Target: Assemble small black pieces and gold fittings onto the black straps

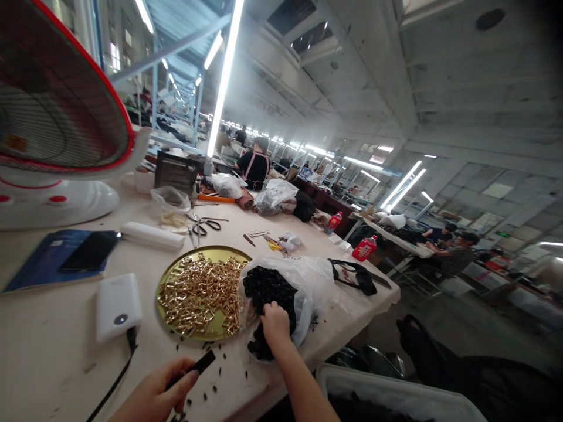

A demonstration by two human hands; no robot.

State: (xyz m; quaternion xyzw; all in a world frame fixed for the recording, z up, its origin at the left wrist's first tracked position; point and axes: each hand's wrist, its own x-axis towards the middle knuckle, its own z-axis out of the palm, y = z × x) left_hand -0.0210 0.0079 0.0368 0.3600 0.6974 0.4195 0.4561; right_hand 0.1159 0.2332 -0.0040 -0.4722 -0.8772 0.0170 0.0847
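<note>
My left hand (165, 390), low in the view, is closed on a short black strip (203, 361) that sticks out past the fingertips. Above it lies a round gold tray (213, 335) heaped with small gold metal buckles (197, 293). To the tray's right, a clear plastic bag (314, 287) stands open, full of small black pieces (268, 287). My right hand (275, 322) reaches onto these black pieces with its fingers curled down; whatever is between the fingertips is hidden. A few tiny dark bits are scattered on the table below the tray.
A white power bank (118, 308) with a cable, a phone (90, 251) on a blue folder (44, 258) and a fan (53, 199) are at left. Scissors (204, 224) lie behind the tray. Red-labelled bottles (364, 248) stand right; a white bin (387, 392) sits below the table edge.
</note>
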